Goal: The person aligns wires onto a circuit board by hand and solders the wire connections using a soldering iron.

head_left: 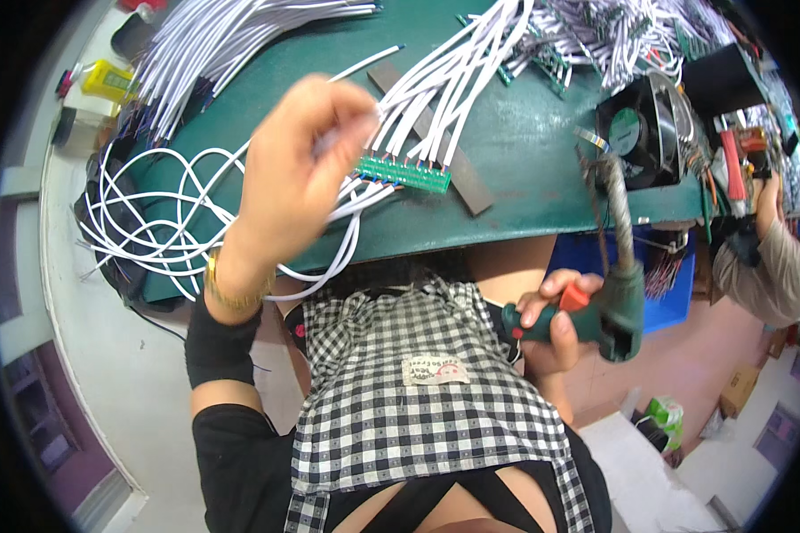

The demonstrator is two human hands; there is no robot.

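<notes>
The green circuit board [409, 175] is just in from the middle of the desk's [542, 182] near edge; it looks light, stiff and fragile, best held by its edges, its white wires [493, 44] bendy. The left hand [298, 169] hides its left end; blur means I cannot tell whether that grip pinches anything. The right hand's [560, 332] grip wraps a green tool [622, 313], probably heavy.

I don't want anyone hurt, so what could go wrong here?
The green tool in the right fingers looks like a soldering iron; if it's hot, its metal rod could burn skin or touch the nearby fan. White wires loop past the table edge, so a snag might tug the board.
</notes>
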